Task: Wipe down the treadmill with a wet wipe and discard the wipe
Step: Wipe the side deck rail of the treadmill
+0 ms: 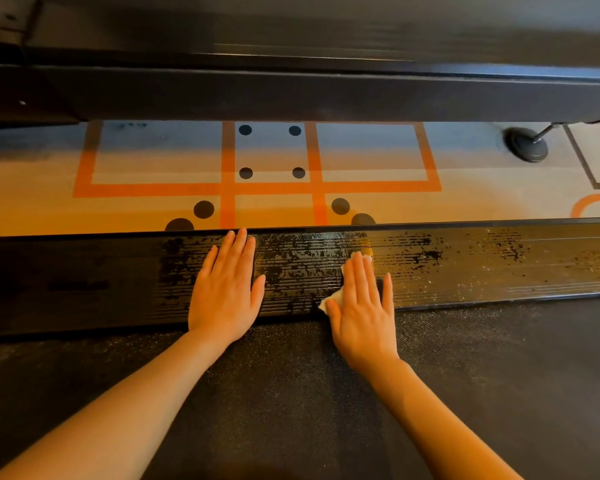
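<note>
Pressing flat — right hand (362, 306) on the wet wipe (333, 299), left hand (226, 294) on the treadmill side rail (499, 265).

On the side rail (465, 268), left hand (224, 292) lies flat, right hand (362, 306) just to its right, pressing the wet wipe (333, 299) underneath. Treadmill belt (291, 393) sits before the rail, floor mat (153, 202) behind it.

body: 2 bare forearms | no sleeves | left hand (224, 289) | right hand (362, 306)

both hands lie flat on the side rail (465, 268), right hand (362, 306) pressing the wipe (333, 299).
</note>
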Demonstrator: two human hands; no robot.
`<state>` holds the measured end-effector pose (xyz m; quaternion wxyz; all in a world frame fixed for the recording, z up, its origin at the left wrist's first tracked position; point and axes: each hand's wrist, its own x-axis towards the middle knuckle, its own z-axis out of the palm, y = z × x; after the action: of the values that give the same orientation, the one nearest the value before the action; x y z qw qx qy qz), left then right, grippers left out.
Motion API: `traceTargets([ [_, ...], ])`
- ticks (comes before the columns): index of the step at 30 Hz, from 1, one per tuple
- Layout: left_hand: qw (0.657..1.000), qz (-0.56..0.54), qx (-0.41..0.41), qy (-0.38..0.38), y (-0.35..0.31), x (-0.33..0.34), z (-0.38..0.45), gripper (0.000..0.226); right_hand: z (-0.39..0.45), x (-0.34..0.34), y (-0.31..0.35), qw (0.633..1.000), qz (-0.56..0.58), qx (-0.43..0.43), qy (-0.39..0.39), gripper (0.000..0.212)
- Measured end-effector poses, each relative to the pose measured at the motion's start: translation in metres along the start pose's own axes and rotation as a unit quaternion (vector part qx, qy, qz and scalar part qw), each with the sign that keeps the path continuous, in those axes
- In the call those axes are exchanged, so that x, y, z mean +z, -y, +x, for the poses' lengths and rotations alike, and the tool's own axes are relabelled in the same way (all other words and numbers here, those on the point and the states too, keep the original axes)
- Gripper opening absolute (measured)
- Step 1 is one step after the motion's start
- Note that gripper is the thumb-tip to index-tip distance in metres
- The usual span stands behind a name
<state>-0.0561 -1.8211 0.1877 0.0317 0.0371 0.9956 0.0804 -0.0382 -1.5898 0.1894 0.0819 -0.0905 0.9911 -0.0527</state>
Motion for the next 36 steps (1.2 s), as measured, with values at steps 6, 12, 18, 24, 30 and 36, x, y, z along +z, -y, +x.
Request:
traceTargets([
  [6,1.0,0.007,-0.006,-0.006,0.0,0.003,0.0,0.062,0.064,-0.016,0.026,0.989,-0.036,-0.14,0.04,0.064],
  [12,1.0,0.017,-0.005,0.003,0.0,0.002,0.0,0.065,0.078,-0.019,0.025,0.983,-0.055,-0.171,0.048,0.062],
  [18,1.0,0.003,-0.004,0.0,0.002,0.003,0.001,0.066,0.07,-0.029,-0.026,0.995,-0.054,-0.069,0.04,0.072],
  [24,1.0,-0.007,-0.003,-0.001,0.002,0.004,0.001,0.068,0.061,-0.022,-0.035,0.998,-0.026,-0.02,0.046,0.074],
  [30,1.0,-0.009,0.005,-0.009,0.001,0.002,-0.001,0.067,0.024,0.001,0.017,0.986,-0.061,-0.153,-0.013,0.066],
  [36,1.0,-0.009,0.005,-0.01,0.001,0.004,-0.001,0.062,0.011,0.011,0.024,0.975,-0.106,-0.194,-0.013,0.068],
])
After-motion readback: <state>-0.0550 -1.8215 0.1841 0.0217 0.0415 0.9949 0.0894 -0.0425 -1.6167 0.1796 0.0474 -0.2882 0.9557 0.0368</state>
